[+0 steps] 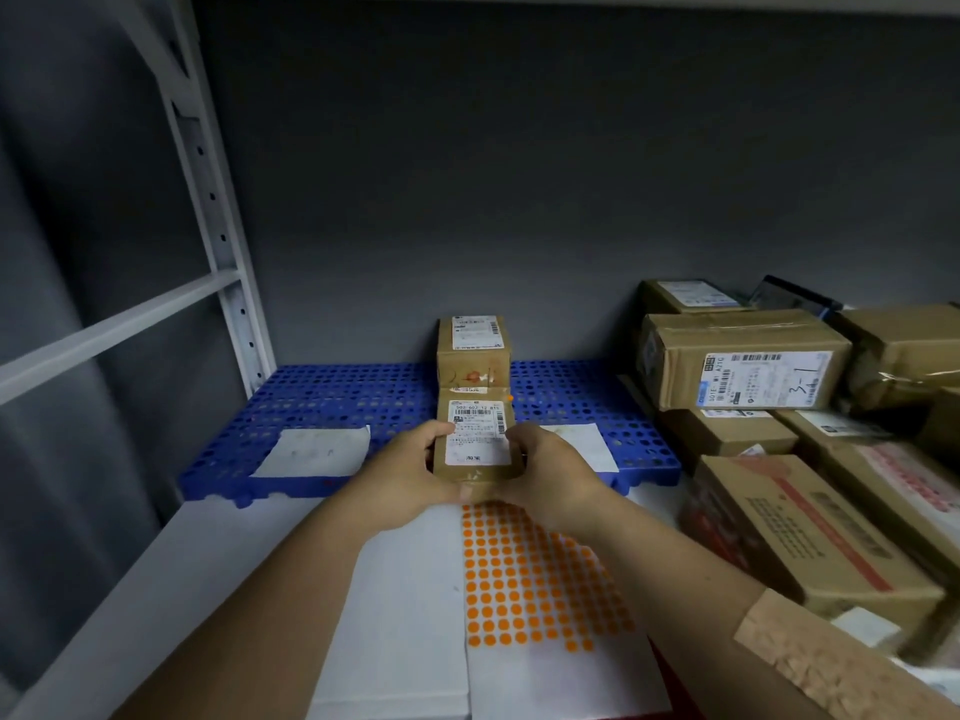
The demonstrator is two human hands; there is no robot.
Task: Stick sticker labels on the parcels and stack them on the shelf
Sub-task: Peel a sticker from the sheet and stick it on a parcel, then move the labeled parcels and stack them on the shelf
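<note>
Both hands' grip hides parcel [479, 444] edges.

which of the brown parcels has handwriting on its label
The big box topping the right-hand pile: "3-1" is handwritten on its label. The held parcel and the one behind show only print.

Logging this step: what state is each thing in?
Small brown cardboard parcel with white label: held by both hands.
Left hand: gripping it.
Right hand: gripping it.
Orange dot sticker sheet: flat, partly used.
Rear brown parcel: resting on blue perforated pallet.
</note>
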